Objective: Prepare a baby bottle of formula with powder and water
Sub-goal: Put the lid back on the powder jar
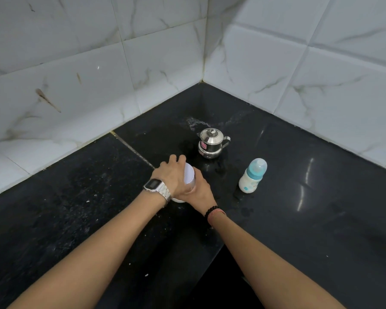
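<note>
Evidently to free its lid, the right hand [200, 186] wraps the white powder jar [188, 178] on the counter [299, 219] while the left hand [172, 172] clasps its top; the baby bottle [252, 176] waits capped nearby.

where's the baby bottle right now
The baby bottle stands upright on the black counter, right of both hands, in front of the steel pot.

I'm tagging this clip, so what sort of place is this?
Probably a home kitchen corner: a black stone countertop meets white marbled wall tiles, with a small steel pot and a capped baby bottle standing on it.
</note>
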